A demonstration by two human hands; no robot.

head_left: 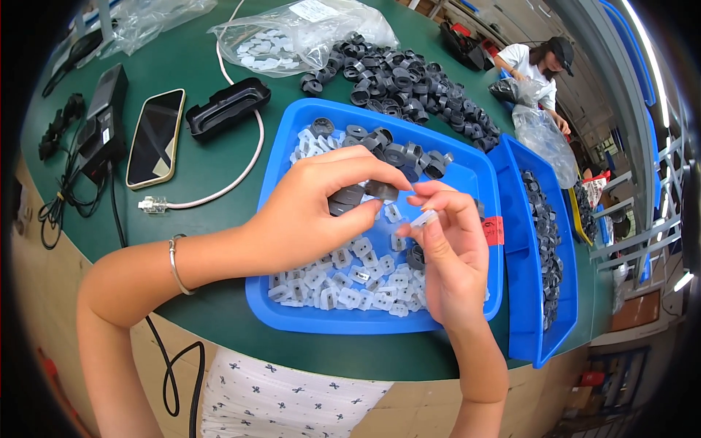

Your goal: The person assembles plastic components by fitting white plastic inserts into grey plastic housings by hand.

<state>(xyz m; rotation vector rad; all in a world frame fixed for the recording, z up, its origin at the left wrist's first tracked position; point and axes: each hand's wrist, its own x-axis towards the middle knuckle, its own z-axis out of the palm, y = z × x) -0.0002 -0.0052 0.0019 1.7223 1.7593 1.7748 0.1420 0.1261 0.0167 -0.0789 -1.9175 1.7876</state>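
Pinching, centre frame: left hand (pixel 315 201), round dark-grey plastic cap (pixel 382 191); right hand (pixel 457 257), translucent-white plastic piece (pixel 423 218); still separate, many loose.

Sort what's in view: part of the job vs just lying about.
Part of the job, it seems:
dark grey plastic cap in the left hand
translucent white piece in the right hand
blue tray holding more of both
heap of dark grey parts
blue bin of dark parts

Just lying about, apparently:
smartphone
black power adapter
white cable with clear plug
black plastic tray
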